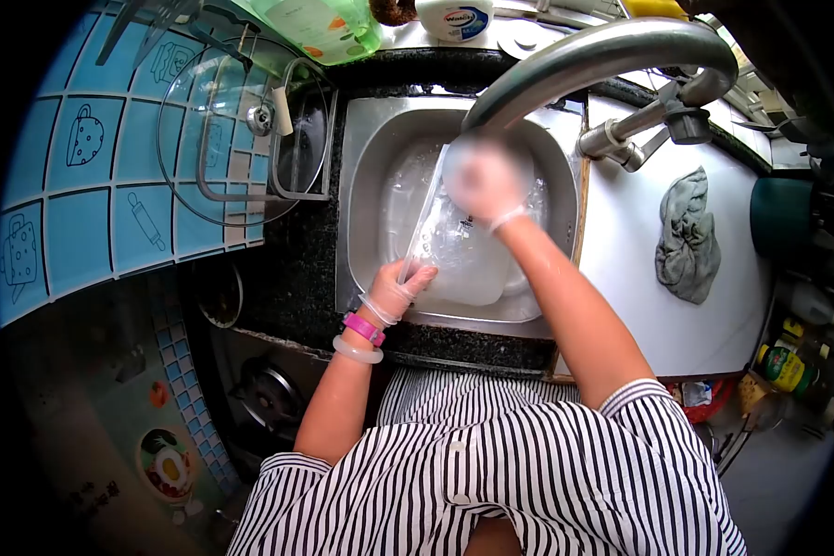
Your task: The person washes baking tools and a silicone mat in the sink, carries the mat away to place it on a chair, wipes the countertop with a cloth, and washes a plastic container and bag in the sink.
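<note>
A clear plastic container point(468, 264) is held tilted inside the metal sink point(366, 199). My left hand point(400, 287), in a thin see-through glove, grips its near left edge with the fingers closed on it. Over the container's far part is my right hand point(491, 185), also gloved; a blurred patch covers its fingers, so what they hold cannot be made out. The curved metal faucet point(612, 46) arches above this hand. Water or suds show in the sink around the container.
A grey cloth point(688, 236) lies on the white board point(621, 287) at the right. A glass lid point(241, 130) stands in a rack at the left. Behind the sink are a green bag point(329, 28) and a white bottle point(454, 18). Bottles point(792, 371) stand at the lower right.
</note>
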Demonstrator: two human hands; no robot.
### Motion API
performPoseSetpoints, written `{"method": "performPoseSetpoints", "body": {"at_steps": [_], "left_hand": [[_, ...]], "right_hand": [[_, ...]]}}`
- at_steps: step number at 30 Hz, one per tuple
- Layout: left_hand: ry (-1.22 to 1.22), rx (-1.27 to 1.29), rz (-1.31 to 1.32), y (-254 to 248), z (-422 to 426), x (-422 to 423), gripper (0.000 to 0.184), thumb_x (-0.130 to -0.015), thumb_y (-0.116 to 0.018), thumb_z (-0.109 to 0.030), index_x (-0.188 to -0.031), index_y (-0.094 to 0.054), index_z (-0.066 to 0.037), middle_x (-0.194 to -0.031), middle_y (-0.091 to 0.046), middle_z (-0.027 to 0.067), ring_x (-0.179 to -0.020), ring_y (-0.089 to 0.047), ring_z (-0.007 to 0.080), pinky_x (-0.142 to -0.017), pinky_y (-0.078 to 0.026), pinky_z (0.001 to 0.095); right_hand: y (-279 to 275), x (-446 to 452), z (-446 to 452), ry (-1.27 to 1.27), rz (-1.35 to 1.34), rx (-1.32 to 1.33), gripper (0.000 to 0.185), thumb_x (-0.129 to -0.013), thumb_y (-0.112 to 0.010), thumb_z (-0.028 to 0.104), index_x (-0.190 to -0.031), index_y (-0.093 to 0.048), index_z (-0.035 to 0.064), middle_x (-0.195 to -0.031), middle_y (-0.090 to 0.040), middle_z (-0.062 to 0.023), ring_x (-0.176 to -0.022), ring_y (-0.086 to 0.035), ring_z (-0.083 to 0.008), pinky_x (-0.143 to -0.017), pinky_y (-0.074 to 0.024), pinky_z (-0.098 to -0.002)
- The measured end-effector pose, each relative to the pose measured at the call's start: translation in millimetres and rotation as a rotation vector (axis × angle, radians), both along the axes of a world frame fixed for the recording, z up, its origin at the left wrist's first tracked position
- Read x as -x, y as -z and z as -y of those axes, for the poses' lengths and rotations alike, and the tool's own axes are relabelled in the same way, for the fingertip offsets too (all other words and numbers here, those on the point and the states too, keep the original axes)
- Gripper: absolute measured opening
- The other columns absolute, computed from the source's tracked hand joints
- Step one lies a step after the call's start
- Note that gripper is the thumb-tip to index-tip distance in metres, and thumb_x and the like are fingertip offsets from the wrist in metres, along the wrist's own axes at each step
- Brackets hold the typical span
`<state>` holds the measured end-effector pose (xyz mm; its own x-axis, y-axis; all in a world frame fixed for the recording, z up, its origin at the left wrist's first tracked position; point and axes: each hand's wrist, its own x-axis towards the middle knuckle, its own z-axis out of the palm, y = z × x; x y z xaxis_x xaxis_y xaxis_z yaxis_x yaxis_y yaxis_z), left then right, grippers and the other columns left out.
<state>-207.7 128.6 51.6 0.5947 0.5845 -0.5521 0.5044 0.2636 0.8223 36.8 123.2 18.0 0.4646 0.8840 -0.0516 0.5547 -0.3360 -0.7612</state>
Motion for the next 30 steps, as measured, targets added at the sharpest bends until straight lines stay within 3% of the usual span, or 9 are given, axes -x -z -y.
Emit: {"method": "performPoseSetpoints", "body": {"at_steps": [1, 5, 7, 11, 14, 17, 24, 28, 30], "left_hand": [[0.046, 0.103, 0.015, -2.9, -5.3, 0.2, 0.038, -0.089, -0.069, -0.031, -0.109, -0.064, 0.001, -0.092, -0.068, 0.0056, -0.082, -0.061, 0.0120, -0.075, -0.050, 0.0287], [0.156, 0.412, 0.325, -27.4, -43.7, -17.0, 0.050, -0.093, -0.062, -0.029, -0.131, -0.048, 0.002, -0.116, -0.063, 0.0125, -0.105, -0.061, 0.0208, -0.092, -0.048, 0.0372], [-0.109, 0.895, 0.491, -28.3, -67.1, -38.1, 0.059, -0.094, -0.060, -0.028, -0.142, -0.037, -0.004, -0.125, -0.059, 0.0135, -0.113, -0.057, 0.0219, -0.100, -0.044, 0.0419], [-0.257, 1.038, 0.499, 9.8, -96.4, -84.0, 0.046, -0.095, -0.059, -0.030, -0.132, -0.050, -0.003, -0.116, -0.062, 0.0130, -0.105, -0.060, 0.0230, -0.094, -0.050, 0.0440], [-0.395, 0.759, 0.247, 17.8, -88.8, -106.4, 0.026, -0.096, -0.052, -0.020, -0.110, -0.060, 0.001, -0.096, -0.066, 0.0110, -0.077, -0.066, 0.0191, -0.062, -0.055, 0.0268], [-0.388, 0.717, 0.218, 19.7, -82.5, -103.1, 0.029, -0.094, -0.061, -0.033, -0.101, -0.063, -0.006, -0.090, -0.063, 0.0079, -0.076, -0.064, 0.0204, -0.070, -0.058, 0.0342], [-0.372, 0.444, 0.036, -8.6, -67.7, -112.7, 0.036, -0.096, -0.057, -0.037, -0.093, -0.064, -0.002, -0.077, -0.066, 0.0090, -0.068, -0.065, 0.0197, -0.056, -0.051, 0.0297], [-0.251, 0.359, -0.103, -15.6, -59.8, -107.5, 0.026, -0.092, -0.060, -0.026, -0.090, -0.066, -0.001, -0.077, -0.066, 0.0072, -0.066, -0.063, 0.0164, -0.057, -0.049, 0.0286], [-0.179, -0.023, -0.192, 1.9, -59.4, -102.1, 0.041, -0.092, -0.062, -0.040, -0.071, -0.065, -0.004, -0.061, -0.058, 0.0060, -0.057, -0.057, 0.0160, -0.052, -0.044, 0.0291]], "right_hand": [[23.5, -13.7, -9.5, 0.080, -0.088, -0.045, 0.019, -0.069, -0.077, 0.022, -0.084, -0.076, 0.0115, -0.111, -0.062, -0.0121, -0.100, -0.059, -0.0303, -0.088, -0.0504, -0.0389], [30.7, -15.9, -1.4, 0.080, -0.172, -0.073, 0.022, -0.072, -0.076, 0.022, -0.092, -0.076, 0.0117, -0.114, -0.062, -0.0120, -0.105, -0.056, -0.0309, -0.093, -0.0470, -0.0394], [33.6, -14.8, 4.9, 0.052, -0.176, -0.076, 0.023, -0.073, -0.075, 0.022, -0.094, -0.075, 0.0117, -0.114, -0.062, -0.0118, -0.107, -0.055, -0.0312, -0.095, -0.0456, -0.0396], [34.0, -17.4, 8.0, -0.013, -0.213, -0.092, 0.023, -0.075, -0.074, 0.021, -0.097, -0.075, 0.0118, -0.117, -0.061, -0.0112, -0.110, -0.053, -0.0314, -0.097, -0.0441, -0.0390], [38.7, -21.9, 11.2, -0.024, -0.277, -0.075, 0.023, -0.076, -0.073, 0.021, -0.097, -0.075, 0.0118, -0.118, -0.060, -0.0109, -0.110, -0.053, -0.0310, -0.098, -0.0439, -0.0390], [42.5, -23.4, 14.2, -0.019, -0.292, -0.107, 0.023, -0.077, -0.073, 0.021, -0.097, -0.074, 0.0121, -0.118, -0.060, -0.0109, -0.110, -0.054, -0.0306, -0.098, -0.0438, -0.0391], [32.7, -21.0, 26.7, 0.035, -0.281, -0.120, 0.022, -0.076, -0.074, 0.021, -0.097, -0.074, 0.0129, -0.118, -0.060, -0.0109, -0.112, -0.054, -0.0299, -0.098, -0.0438, -0.0386], [24.6, -19.1, 31.6, 0.073, -0.269, -0.126, 0.022, -0.076, -0.074, 0.021, -0.096, -0.074, 0.0135, -0.118, -0.060, -0.0114, -0.112, -0.054, -0.0301, -0.098, -0.0435, -0.0387], [10.2, -20.1, 39.3, 0.093, -0.219, -0.139, 0.022, -0.076, -0.074, 0.022, -0.096, -0.074, 0.0138, -0.118, -0.060, -0.0115, -0.112, -0.054, -0.0301, -0.098, -0.0434, -0.0387]]}}
